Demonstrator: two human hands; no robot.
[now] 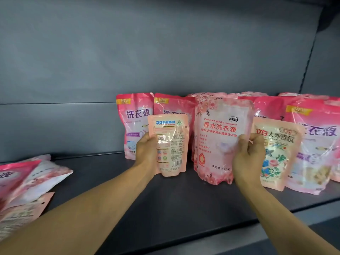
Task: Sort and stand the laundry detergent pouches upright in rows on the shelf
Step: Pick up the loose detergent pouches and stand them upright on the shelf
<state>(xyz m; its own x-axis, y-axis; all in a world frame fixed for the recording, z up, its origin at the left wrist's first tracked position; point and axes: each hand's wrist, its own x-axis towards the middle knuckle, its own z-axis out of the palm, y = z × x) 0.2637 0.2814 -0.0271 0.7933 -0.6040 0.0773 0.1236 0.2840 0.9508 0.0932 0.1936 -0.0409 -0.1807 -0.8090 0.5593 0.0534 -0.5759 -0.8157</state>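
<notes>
The left hand (146, 150) holds a small peach pouch (170, 146) by its left edge, grip clamped on it, fingers curled round the side; the printed back with the barcode faces the camera. It sits at centre frame, long axis upright, its bottom seemingly just above the shelf (165, 203). The right hand (247, 157) is right of centre, grip pinching the left edge of a peach flowered pouch (277, 153), with its fingers also lying against the right side of the pale pink perfumed pouch (219, 138) that stands between the two hands. Behind them stands a row of deeper pink pouches (135, 124). The next move likely turns on this: the small pouch lies to the left of the standing front row, nearer the left hand, and looks back to front. More pouches lie flat in a heap (25, 183) at lower left, still to be sorted
</notes>
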